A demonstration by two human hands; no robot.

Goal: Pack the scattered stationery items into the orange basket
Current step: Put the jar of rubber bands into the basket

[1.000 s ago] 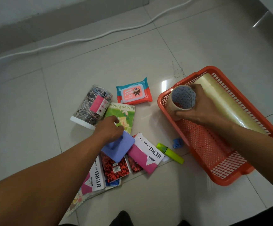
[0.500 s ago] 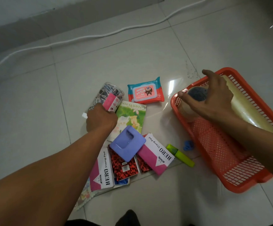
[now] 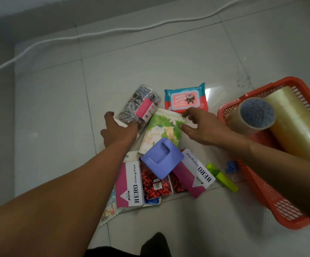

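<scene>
A pale tiled floor (image 3: 169, 62), with a white cable (image 3: 113, 31) running near the wall. The orange basket (image 3: 296, 222) sits at the floor's right side and holds a tape roll (image 3: 252, 115) and a big roll of clear film (image 3: 296, 127). The rest of the stationery lies in a loose pile to the left of the basket.

My left hand (image 3: 119, 132) wraps the near, lidded end of a clear jar (image 3: 141, 104) of clips lying on its side, thumb on one side, fingers on the other. My right hand (image 3: 206, 128) hovers with fingers loosely spread and holds nothing, over the far corner of a green notebook (image 3: 163, 128), just below a wipes pack (image 3: 186, 98).

The jar is round and would probably roll, so I should grip its body firmly, lift it level, and set it against the film roll. If I take the notebook, a purple holder (image 3: 162, 160) rests on its near corner. I should lift that off first.
</scene>
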